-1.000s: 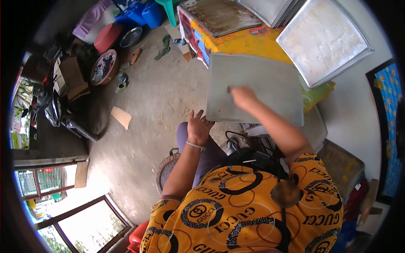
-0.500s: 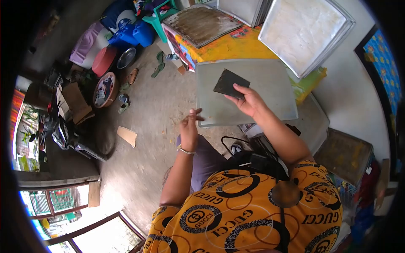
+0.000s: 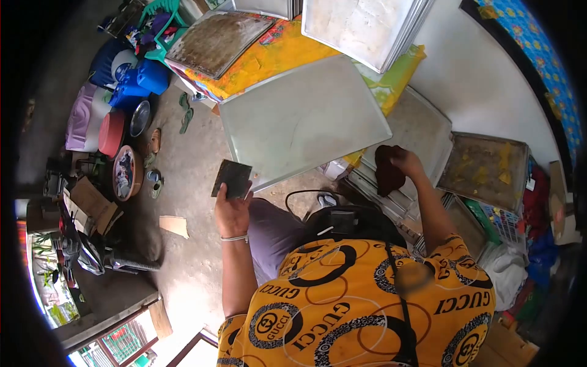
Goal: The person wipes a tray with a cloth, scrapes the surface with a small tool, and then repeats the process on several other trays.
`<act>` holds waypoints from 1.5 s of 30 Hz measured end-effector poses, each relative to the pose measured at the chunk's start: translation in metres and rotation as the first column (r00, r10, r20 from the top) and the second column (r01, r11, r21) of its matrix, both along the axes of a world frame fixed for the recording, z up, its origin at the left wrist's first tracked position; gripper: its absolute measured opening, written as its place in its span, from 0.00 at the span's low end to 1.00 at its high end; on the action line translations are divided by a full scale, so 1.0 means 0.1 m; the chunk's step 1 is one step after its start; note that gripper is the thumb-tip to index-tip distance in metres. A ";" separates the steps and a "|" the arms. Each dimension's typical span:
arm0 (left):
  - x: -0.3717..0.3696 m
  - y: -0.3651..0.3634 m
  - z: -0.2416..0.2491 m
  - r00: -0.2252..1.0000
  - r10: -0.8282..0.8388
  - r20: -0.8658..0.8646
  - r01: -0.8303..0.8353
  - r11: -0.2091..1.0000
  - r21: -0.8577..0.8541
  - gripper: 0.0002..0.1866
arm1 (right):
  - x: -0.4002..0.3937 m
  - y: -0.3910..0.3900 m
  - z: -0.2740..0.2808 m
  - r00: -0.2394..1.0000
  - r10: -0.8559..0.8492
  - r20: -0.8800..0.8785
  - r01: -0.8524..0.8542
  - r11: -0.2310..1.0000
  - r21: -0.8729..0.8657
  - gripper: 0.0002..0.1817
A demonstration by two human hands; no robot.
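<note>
My left hand, with a band at its wrist, grips a dark flat square piece by its lower edge. It is beside the near left corner of a large grey sheet tray, which lies at the edge of the covered table. Bunched in my right hand is a dark maroon cloth, to the right of the tray's near right corner. Below the cloth, more flat trays lean or lie in a stack.
A yellow floral tablecloth covers the table, with a brown-stained tray at its far left. Upright pale trays stand behind. A yellow-spotted tray is at right. Basins, blue jugs and slippers are on the left floor.
The dark square piece has passed from my right hand to my left. My right hand has moved right and now holds the maroon cloth. The view has turned, and the tray appears rotated.
</note>
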State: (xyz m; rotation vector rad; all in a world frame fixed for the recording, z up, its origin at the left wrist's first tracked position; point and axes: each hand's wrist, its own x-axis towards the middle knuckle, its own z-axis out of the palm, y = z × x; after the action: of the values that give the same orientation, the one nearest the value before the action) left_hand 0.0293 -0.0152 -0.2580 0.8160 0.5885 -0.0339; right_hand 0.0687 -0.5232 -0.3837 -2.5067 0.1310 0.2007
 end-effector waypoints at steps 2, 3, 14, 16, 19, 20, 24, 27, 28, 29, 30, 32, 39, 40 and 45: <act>-0.06 0.14 0.00 0.998 0.057 -0.014 -0.058 0.995 -0.078 0.19 | -0.18 -0.30 -0.73 0.969 -0.143 -0.200 0.109 0.980 -0.168 0.49; -0.09 0.18 0.00 0.997 0.075 -0.019 -0.077 0.993 -0.091 0.18 | -0.26 -0.28 -0.86 0.943 -0.227 -0.244 0.152 0.945 -0.290 0.57; -0.51 0.53 0.16 0.975 0.222 -0.007 -0.221 0.974 0.048 0.14 | -0.07 -0.42 -1.16 0.926 -0.375 -0.039 0.364 0.916 -0.168 0.30; -0.53 0.54 0.15 0.966 0.256 0.016 -0.257 0.964 0.067 0.14 | 0.10 -0.99 -0.90 0.966 -0.247 -0.078 0.219 0.941 -0.259 0.23; -0.52 0.52 0.08 0.977 0.191 0.091 -0.196 0.979 0.048 0.14 | 0.39 -1.95 -0.10 0.938 -0.337 0.075 0.296 0.897 0.327 0.16; -0.48 0.48 0.08 0.978 0.178 0.109 -0.183 0.982 0.036 0.14 | 0.59 -2.21 0.30 0.899 -0.428 -0.093 0.382 0.663 0.645 0.19; -0.36 0.38 -0.02 0.975 0.206 0.088 -0.212 0.975 0.070 0.11 | 0.50 -0.49 2.41 0.972 -0.175 0.155 -0.007 0.643 0.766 0.28; -0.31 0.32 0.22 0.982 0.130 0.140 -0.148 0.981 0.128 0.08 | 0.54 0.79 2.79 0.957 0.130 0.258 -0.278 0.659 0.698 0.32; -0.31 0.31 0.30 0.982 0.106 0.155 -0.130 0.980 0.149 0.08 | 0.49 1.29 2.78 0.947 0.211 0.243 -0.322 0.663 0.676 0.32; -0.32 0.32 0.33 0.986 0.069 0.152 -0.094 0.981 0.167 0.07 | 0.42 1.77 2.69 0.923 0.318 0.216 -0.377 0.639 0.670 0.31; -0.33 0.34 0.34 0.983 0.047 0.179 -0.080 0.980 0.181 0.08 | 0.39 2.20 2.66 0.788 0.538 0.300 -0.615 0.662 0.429 0.29; -0.35 0.36 0.37 0.973 0.003 0.229 -0.054 0.975 0.214 0.10 | 0.23 3.03 2.43 0.512 0.704 0.492 -0.818 0.574 0.031 0.31; -0.64 0.92 0.56 0.920 -0.013 0.393 -0.273 0.697 0.663 0.20 | 0.16 4.86 1.75 0.239 0.754 0.612 -0.968 0.134 0.212 0.34; -0.69 1.02 0.60 0.929 0.018 0.370 -0.258 0.750 0.609 0.20 | 0.16 4.98 1.75 0.243 0.777 0.580 -0.958 0.097 0.270 0.33; -0.89 1.41 0.36 0.989 -0.089 0.122 -0.021 0.718 0.696 0.12 | 0.60 5.46 1.42 0.353 0.780 0.516 -0.936 0.300 0.187 0.23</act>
State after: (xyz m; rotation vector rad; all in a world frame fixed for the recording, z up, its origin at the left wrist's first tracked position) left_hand -0.0600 0.1260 -0.2224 1.5612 0.4375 0.2321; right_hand 0.1282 0.0230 -0.2415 -1.7850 -1.3596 0.2012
